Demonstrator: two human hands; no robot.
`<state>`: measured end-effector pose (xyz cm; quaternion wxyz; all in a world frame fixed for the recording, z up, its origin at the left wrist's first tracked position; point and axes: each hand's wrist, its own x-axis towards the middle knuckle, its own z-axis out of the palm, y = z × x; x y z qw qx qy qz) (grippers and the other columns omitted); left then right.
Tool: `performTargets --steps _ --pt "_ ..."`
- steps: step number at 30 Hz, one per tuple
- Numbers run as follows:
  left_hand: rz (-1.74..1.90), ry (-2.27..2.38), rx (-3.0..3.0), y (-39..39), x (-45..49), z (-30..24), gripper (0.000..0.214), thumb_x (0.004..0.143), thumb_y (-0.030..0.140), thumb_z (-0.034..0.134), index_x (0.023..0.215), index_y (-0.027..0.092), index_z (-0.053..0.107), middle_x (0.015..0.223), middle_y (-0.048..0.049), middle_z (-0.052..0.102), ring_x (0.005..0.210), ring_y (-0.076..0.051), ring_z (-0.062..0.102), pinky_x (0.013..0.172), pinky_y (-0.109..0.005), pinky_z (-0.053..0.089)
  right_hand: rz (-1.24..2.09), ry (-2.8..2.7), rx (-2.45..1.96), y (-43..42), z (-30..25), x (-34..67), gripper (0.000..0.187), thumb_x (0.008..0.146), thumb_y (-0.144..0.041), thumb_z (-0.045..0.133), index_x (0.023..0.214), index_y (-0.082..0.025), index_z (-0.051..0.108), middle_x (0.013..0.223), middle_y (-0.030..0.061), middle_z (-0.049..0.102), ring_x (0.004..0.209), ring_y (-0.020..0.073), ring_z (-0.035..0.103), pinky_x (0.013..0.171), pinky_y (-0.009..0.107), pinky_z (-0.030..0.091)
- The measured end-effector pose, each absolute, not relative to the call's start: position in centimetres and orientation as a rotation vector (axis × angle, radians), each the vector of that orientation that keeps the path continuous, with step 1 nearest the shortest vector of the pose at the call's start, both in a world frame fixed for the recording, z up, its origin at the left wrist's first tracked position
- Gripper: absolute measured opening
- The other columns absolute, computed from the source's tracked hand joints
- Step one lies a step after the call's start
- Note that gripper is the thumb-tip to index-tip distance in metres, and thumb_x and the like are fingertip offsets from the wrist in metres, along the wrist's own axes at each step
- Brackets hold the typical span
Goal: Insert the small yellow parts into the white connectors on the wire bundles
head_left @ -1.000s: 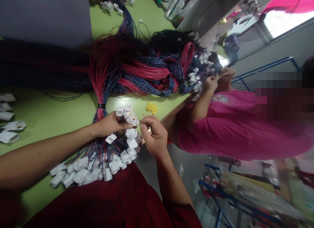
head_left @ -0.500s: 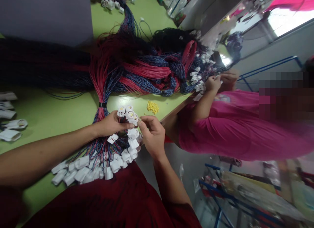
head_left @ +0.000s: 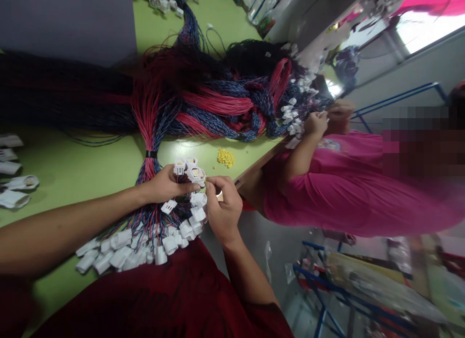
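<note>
White connectors point(head_left: 196, 173) bunch together, yellow showing inside.

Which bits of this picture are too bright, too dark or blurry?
Head view: the window is washed out, glare spots the green table; head view, left: dark wires sink into shadow; head view, right: the pink shirt looks smeared toward the edge.

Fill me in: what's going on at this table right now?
The person's left hand holds a few white connectors on red and blue wires, which a black band gathers. The right hand is pinched right beside them; anything between its fingertips is too small to identify. Other connectors hang fanned out nearer the person, and a yellow pile of small pieces lies on the green table. A co-worker sits or stands to the right.
</note>
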<state>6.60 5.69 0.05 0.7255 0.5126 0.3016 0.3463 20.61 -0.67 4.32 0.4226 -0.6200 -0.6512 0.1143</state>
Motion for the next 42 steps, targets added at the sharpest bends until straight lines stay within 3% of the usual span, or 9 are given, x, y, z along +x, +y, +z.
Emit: performTargets --steps 6,17,27,38,42 --pt "0.761 0.682 1.120 5.7 6.6 0.2 0.026 0.063 0.028 0.073 0.083 0.012 0.067 0.082 -0.0045 0.071 0.076 -0.016 0.064 0.077 -0.031 0.053 0.087 -1.887 -1.566 -0.4 4.5 21.4 0.013 0.084 -0.013 0.049 0.085 -0.017 0.062 0.077 0.0044 0.064 0.074 0.0153 0.058 0.068 0.030 0.046" --pt "0.759 0.697 1.143 5.7 6.7 0.0 0.022 0.065 0.027 0.071 0.081 0.012 0.067 0.077 -0.0026 0.069 0.071 -0.014 0.061 0.074 -0.029 0.052 -0.134 -2.099 -1.482 -0.3 4.5 21.6 0.018 0.083 -0.010 0.048 0.094 -0.017 0.062 0.104 0.0120 0.067 0.096 0.0209 0.062 0.078 0.037 0.047" --pt "0.739 0.720 1.179 5.9 6.5 0.3 0.022 0.067 0.027 0.069 0.082 0.011 0.066 0.080 -0.0044 0.070 0.076 -0.016 0.062 0.077 -0.031 0.052 0.087 -1.871 -1.416 -0.7 3.2 22.0 0.029 0.079 -0.008 0.051 0.103 -0.020 0.063 0.103 0.0082 0.067 0.096 0.0186 0.063 0.082 0.037 0.052" --pt "0.708 0.755 1.242 5.6 6.6 0.6 0.015 0.067 0.028 0.066 0.070 0.014 0.061 0.061 0.0016 0.059 0.057 -0.011 0.053 0.057 -0.024 0.048 0.144 -2.162 -1.547 -0.5 5.3 21.9 0.021 0.082 -0.012 0.047 0.093 -0.017 0.064 0.093 0.0111 0.067 0.087 0.0212 0.062 0.076 0.038 0.049" --pt "0.737 0.808 1.284 5.8 6.4 0.5 0.018 0.070 0.031 0.064 0.073 0.014 0.060 0.065 0.0007 0.058 0.061 -0.012 0.053 0.062 -0.025 0.048 0.452 -1.875 -1.489 -0.5 4.3 22.3 0.020 0.085 -0.017 0.046 0.095 -0.019 0.063 0.096 0.0087 0.067 0.087 0.0173 0.064 0.077 0.035 0.051"
